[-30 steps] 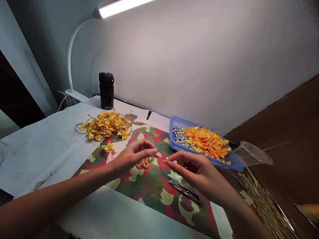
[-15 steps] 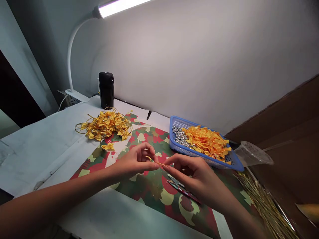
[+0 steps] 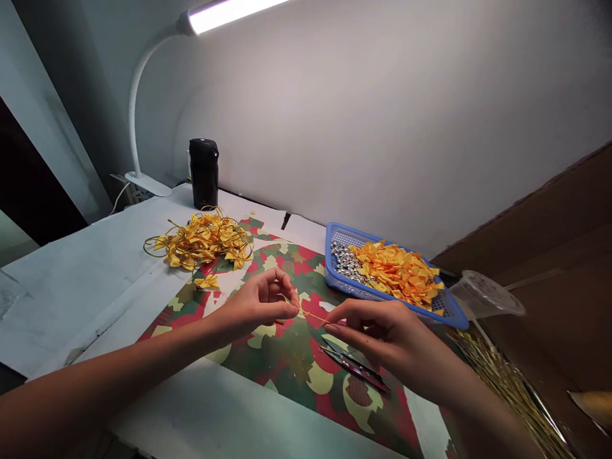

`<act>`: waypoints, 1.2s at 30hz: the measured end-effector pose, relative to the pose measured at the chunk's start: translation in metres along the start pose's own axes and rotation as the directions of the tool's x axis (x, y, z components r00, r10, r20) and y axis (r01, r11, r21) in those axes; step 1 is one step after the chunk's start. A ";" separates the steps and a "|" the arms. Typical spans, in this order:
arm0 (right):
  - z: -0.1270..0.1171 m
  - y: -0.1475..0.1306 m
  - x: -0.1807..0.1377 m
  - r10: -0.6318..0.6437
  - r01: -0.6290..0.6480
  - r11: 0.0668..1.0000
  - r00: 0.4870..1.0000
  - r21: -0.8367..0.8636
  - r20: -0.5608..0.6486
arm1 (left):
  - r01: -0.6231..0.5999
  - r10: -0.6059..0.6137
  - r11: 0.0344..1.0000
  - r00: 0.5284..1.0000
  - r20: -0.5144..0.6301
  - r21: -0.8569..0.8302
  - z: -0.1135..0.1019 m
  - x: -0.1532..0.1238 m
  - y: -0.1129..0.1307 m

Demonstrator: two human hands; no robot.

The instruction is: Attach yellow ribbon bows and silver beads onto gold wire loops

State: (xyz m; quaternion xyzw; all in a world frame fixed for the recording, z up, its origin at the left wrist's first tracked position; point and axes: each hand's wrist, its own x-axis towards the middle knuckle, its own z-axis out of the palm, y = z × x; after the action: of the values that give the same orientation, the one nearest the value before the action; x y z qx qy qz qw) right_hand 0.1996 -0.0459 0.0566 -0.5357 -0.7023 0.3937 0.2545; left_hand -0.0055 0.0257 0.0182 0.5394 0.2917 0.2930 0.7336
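Note:
My left hand [image 3: 261,301] is closed in a pinch over the red and green patterned sheet [image 3: 287,357]. My right hand [image 3: 382,335] is pinched too, a short way to the right. A thin gold cord [image 3: 313,315] runs taut between the two pinches. Something small and yellow sits inside my left fingers, mostly hidden. Red-handled snips [image 3: 356,370] lie on the sheet just under my right hand.
A heap of finished gold bows [image 3: 203,239] lies at the back left, with one loose bow [image 3: 207,281] near it. A blue basket [image 3: 335,239] holds orange ribbon pieces [image 3: 396,271] and silver beads [image 3: 342,260]. A black canister [image 3: 204,172], lamp base [image 3: 147,183], clear cup [image 3: 485,294] and gold cords [image 3: 502,389] surround the sheet.
My hands came together from apart, met at the fingertips, and have now drawn slightly apart with the gold cord stretched between them.

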 end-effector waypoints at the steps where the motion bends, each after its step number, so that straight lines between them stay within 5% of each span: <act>1: -0.001 0.000 0.000 -0.001 0.001 1.000 1.000 -0.002 0.013 | 0.001 -0.001 1.000 1.000 -0.003 -0.002 0.000 0.000 0.000; 10: 0.003 -0.004 0.002 -0.039 0.095 0.974 0.964 -0.205 0.261 | -0.084 0.081 0.996 0.994 0.070 0.042 0.001 0.002 -0.010; 15: 0.012 0.004 0.010 -0.009 -0.026 0.996 0.930 0.091 0.367 | -0.088 0.084 0.996 0.989 0.122 0.026 0.001 0.001 -0.015; 19: 0.039 0.014 0.009 0.015 -0.138 0.840 0.973 0.524 0.231 | -0.087 0.083 0.995 0.992 0.098 0.040 0.003 0.001 -0.016; 23: 0.067 0.025 0.002 0.121 -0.131 0.709 0.991 0.693 0.063 | -0.093 0.088 0.992 0.994 0.065 0.087 0.003 0.002 -0.016; 36: 0.076 0.027 -0.012 0.218 -0.027 0.860 0.922 0.510 -0.320 | -0.049 0.045 0.984 0.999 0.029 0.169 0.007 0.002 -0.011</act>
State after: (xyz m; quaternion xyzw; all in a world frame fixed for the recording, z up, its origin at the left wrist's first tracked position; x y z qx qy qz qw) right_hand 0.1590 -0.0756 -0.0080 -0.5605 -0.4811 0.4692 0.4839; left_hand 0.0023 0.0205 0.0091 0.6101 0.2938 0.2776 0.6815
